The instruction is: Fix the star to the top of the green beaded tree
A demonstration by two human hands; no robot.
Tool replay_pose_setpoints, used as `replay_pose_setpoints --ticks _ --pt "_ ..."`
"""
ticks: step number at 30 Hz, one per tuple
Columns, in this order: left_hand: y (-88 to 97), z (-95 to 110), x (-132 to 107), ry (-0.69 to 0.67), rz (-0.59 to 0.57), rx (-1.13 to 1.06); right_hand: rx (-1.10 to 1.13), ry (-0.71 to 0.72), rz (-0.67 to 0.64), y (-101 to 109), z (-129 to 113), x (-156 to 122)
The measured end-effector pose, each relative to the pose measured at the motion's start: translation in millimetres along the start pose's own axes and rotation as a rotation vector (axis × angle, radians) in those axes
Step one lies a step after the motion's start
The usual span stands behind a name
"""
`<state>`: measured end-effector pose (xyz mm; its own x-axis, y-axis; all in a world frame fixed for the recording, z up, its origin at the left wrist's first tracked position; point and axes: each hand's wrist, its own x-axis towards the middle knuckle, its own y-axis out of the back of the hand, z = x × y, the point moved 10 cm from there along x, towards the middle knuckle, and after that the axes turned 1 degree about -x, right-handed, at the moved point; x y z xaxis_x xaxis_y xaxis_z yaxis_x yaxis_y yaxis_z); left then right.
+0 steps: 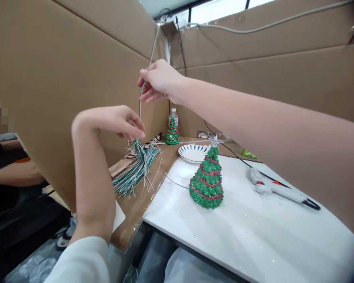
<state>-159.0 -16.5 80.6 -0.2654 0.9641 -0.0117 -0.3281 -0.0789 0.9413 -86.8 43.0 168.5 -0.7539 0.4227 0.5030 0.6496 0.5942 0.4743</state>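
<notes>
My left hand [125,122] bends down at the left, its fingertips closed at the top of a bundle of thin green and white strands [141,161]. The strands fan out over the brown cardboard surface. Higher up, my right hand [159,81] reaches across to the left with thumb and fingers curled together. A grey cable [155,45] runs down past these fingers; whether they grip it or a thin strand, I cannot make out. A glittery green Christmas tree ornament [208,181] with red garlands and a silver star stands upright on the white board, apart from both hands.
On the white board [238,243] are a patterned plate [191,152] and a white glue gun [279,188]. A smaller tree [172,133] stands before a plastic bottle [174,113] in the corner. Cardboard walls [268,70] enclose the table. Another person's arm [17,173] shows at left.
</notes>
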Motion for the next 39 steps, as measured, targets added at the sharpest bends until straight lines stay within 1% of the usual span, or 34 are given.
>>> replay_pose_setpoints --ticks 1,3,5,10,14,17,20,23,28,33,39 --pt "-1.4 -5.7 9.7 0.029 -0.006 -0.010 0.005 -0.001 0.016 2.9 1.0 2.2" --pt "-3.0 -11.5 23.9 0.046 -0.006 -0.030 0.010 -0.007 0.046 8.2 4.2 6.4" --pt "-2.0 -13.1 30.8 0.036 0.011 -0.060 0.012 -0.020 0.078 13.9 8.8 10.1" --pt "10.2 -15.3 31.2 -0.012 0.099 -0.137 0.000 -0.053 0.157 33.8 23.1 16.3" --pt "14.7 -19.7 34.0 -0.029 0.119 -0.169 -0.008 -0.081 0.204 51.0 36.1 16.4" --pt "14.6 -20.0 37.0 -0.035 0.119 -0.137 -0.007 -0.104 0.214 57.8 42.5 13.7" --pt "11.8 -17.5 38.7 -0.034 0.106 -0.063 -0.007 -0.108 0.219 61.1 43.1 10.9" --pt "5.7 -13.8 40.7 -0.039 0.066 -0.004 -0.010 -0.104 0.226 63.4 41.5 10.3" --pt "-2.6 -6.3 48.2 -0.095 0.027 0.045 -0.011 -0.086 0.213 62.6 38.1 12.9" --pt "-9.9 -3.1 56.5 -0.100 0.005 0.015 -0.011 -0.071 0.206 60.9 32.3 13.7" --pt "-20.0 8.4 63.4 -0.160 -0.050 0.030 -0.041 -0.031 0.188 57.8 20.2 12.7"
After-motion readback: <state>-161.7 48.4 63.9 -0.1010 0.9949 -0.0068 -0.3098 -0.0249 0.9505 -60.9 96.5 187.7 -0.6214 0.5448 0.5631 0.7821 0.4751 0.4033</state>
